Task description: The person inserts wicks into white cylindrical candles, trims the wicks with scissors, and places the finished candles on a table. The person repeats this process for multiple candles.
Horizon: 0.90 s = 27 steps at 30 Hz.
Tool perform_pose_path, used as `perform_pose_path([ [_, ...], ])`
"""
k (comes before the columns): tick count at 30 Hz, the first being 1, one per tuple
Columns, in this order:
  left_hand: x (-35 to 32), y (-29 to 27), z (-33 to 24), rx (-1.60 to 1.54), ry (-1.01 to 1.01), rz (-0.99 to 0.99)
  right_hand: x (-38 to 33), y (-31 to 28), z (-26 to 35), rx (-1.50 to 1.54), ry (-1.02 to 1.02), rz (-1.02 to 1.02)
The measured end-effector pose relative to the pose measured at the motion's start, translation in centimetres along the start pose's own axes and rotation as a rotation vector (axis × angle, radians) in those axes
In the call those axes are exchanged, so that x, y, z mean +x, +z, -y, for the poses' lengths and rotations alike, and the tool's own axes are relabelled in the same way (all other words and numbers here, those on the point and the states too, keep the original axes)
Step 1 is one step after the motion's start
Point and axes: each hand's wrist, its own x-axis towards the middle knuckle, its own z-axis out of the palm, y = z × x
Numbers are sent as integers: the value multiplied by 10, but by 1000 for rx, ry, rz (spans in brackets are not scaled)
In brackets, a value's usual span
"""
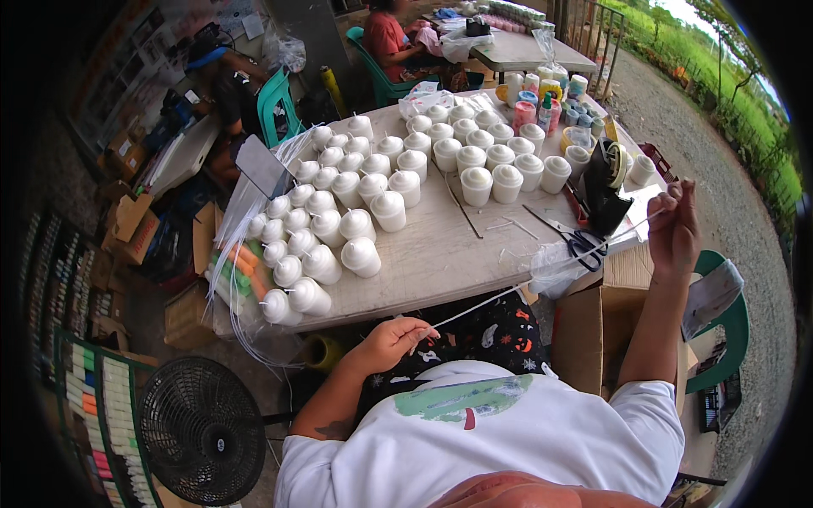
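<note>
Pinching a white string (485,301) in the left hand (393,344), just before the near edge of the table (428,267), and in the right hand (675,227), raised by the table's right end; stretched nearly straight between. With scissors (578,242) and white candles (388,212) on the table.

White cord (479,306) between the fingers (415,329)

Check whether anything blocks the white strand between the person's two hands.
Nothing visible does: the white strand runs from the left hand to the right hand with nothing in front of it. The clear plastic bag lies behind it in view; whether they touch, I cannot tell.
</note>
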Motion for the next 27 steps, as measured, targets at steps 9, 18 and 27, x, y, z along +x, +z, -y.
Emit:
perform_pose_path([
  [9,-47,-46,26,226,-169,-125,-65,-277,284,-415,-351,-618],
  [18,-20,-30,-3,229,-93,-180,-27,-131,174,-726,-149,-610],
  [27,178,-85,-112,909,178,-340,-46,7,82,-979,-53,-336],
])
